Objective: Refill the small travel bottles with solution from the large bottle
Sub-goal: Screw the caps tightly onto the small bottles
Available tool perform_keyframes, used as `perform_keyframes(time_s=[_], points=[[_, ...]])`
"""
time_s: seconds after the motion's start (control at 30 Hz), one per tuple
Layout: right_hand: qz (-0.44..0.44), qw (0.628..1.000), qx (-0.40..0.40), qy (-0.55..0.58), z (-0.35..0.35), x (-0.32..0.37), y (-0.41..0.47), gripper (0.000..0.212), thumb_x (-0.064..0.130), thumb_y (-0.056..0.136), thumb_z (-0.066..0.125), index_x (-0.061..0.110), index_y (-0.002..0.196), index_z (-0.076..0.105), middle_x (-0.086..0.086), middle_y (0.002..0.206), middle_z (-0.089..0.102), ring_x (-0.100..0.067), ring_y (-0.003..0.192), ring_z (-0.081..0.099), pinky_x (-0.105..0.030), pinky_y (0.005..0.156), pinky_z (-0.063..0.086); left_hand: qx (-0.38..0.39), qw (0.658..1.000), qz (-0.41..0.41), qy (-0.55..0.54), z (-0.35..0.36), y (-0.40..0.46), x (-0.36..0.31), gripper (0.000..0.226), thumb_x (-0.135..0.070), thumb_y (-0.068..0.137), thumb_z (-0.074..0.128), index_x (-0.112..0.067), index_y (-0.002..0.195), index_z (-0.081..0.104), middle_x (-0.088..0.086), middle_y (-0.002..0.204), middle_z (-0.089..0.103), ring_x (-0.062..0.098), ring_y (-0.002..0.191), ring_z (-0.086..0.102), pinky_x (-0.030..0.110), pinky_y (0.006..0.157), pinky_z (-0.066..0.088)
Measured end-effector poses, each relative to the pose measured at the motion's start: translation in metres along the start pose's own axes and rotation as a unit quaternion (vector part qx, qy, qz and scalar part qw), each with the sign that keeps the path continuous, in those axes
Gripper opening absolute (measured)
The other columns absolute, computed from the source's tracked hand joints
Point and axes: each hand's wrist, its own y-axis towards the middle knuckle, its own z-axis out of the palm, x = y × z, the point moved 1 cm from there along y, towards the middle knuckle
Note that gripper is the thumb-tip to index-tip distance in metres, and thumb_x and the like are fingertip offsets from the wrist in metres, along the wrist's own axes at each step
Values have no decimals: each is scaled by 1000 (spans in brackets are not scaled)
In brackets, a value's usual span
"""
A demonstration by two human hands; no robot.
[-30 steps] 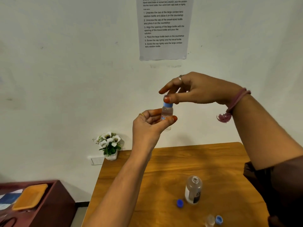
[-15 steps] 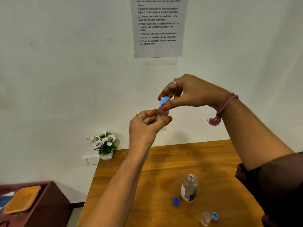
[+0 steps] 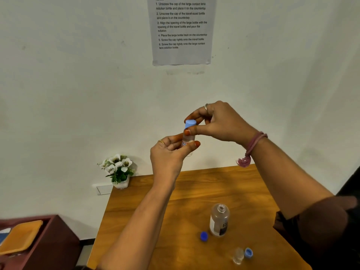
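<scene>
Both hands sit a touch lower against the wall than a second ago, and the light blue cap (image 3: 190,123), seated level on the bottle back then, now tilts atop the neck. Up in the air above the desk (image 3: 194,193), the left hand (image 3: 169,152) holds the small travel bottle (image 3: 187,141) upright, fingers (image 3: 175,138) curled around its body and thumb pressed across the front. Right hand (image 3: 218,121) comes in from above, thumb and forefinger pinching that cap at the top of the bottle; the other fingers are bent above it. Whether the cap is threaded on, you cannot tell from here.

Down on the desk, the large bottle (image 3: 219,221) stands upright with its mouth uncovered, and its dark blue cap (image 3: 204,235) lies just beside it to the left. Nearer the front edge, a second small bottle (image 3: 238,255) stands uncapped, a light blue cap (image 3: 248,252) just beside it on the right.

Off at the desk's far left corner, a little pot of white flowers (image 3: 117,168). On the wall, a printed instruction sheet (image 3: 181,30). Bottom left, a dark red cabinet (image 3: 56,242) with an orange tray (image 3: 19,237) on top.
</scene>
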Motion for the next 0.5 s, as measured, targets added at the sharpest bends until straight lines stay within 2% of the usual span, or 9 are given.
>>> perform_keyframes(time_s=[0.13, 0.23, 0.3, 0.4, 0.5], points=[[25, 1000, 5, -9, 6, -10, -7, 34, 38, 74, 76, 24, 104, 70, 13, 85, 64, 14, 61, 50, -4, 56, 34, 7, 1000, -5, 2, 6, -1, 14, 43, -10, 64, 85, -8, 103, 69, 3, 90, 75, 9, 80, 73, 18, 67, 56], [56, 997, 42, 26, 10, -20, -21, 47, 39, 74, 75, 29, 118, 62, 16, 99, 63, 0, 83, 60, -12, 68, 44, 13, 1000, -20, 6, 10, -3, 32, 45, -11, 65, 85, -7, 105, 66, 7, 95, 75, 17, 90, 72, 34, 82, 58], [76, 992, 49, 90, 13, -33, -37, 58, 41, 74, 75, 36, 127, 53, 20, 111, 62, -2, 94, 61, -9, 73, 48, 9, 999, -38, 15, 11, -8, 48, 46, -13, 65, 85, -9, 106, 64, 7, 98, 74, 19, 95, 71, 41, 88, 56], [123, 968, -54, 212, 23, -62, -70, 44, 37, 79, 71, 34, 121, 57, 15, 111, 65, -2, 95, 63, -16, 79, 53, 10, 998, -55, 32, 12, -20, 74, 53, -12, 62, 86, -9, 109, 60, 8, 100, 73, 21, 96, 70, 42, 88, 56], [188, 939, -106, 269, 42, -102, -109, 26, 25, 85, 66, 25, 111, 63, 8, 101, 69, -8, 93, 66, -22, 78, 56, 2, 995, -79, 65, 10, -37, 106, 58, -8, 63, 85, -8, 114, 58, 5, 104, 71, 16, 97, 68, 31, 84, 57]])
